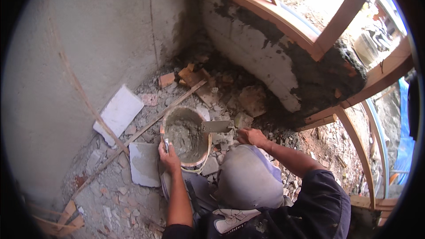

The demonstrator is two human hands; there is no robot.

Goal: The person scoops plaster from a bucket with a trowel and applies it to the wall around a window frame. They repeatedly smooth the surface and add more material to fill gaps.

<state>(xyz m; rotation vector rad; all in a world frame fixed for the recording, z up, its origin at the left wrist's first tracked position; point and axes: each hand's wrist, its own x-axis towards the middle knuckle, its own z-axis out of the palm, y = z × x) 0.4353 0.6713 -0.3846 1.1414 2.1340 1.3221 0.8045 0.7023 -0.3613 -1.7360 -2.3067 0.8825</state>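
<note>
The left hand [169, 157] is at the near left side of the bucket [193, 165], its fingers closed on the rim. A small pale item shows at these fingertips; its kind cannot be told. The right hand [251, 136] is to the right of the bucket, fingers curled around the handle of the trowel [217, 126]; the handle is mostly hidden by the hand. The trowel's blade points left, its tip over the right part of the bucket's rim.

The bucket stands upright on rubble [128, 212], in front of the person and left of the knee [250, 179]. It contains wet grey mortar [183, 137], uneven at the surface.

Left of the bucket lie a white block [118, 111] and, nearer the person, a grey slab [145, 168]. A wood strip [150, 125] runs diagonally across the rubble behind the bucket. Broken brick [167, 80] lies near the corner. A wooden window frame [279, 13] is set above the right wall, which bears dark, patchy mortar.
</note>
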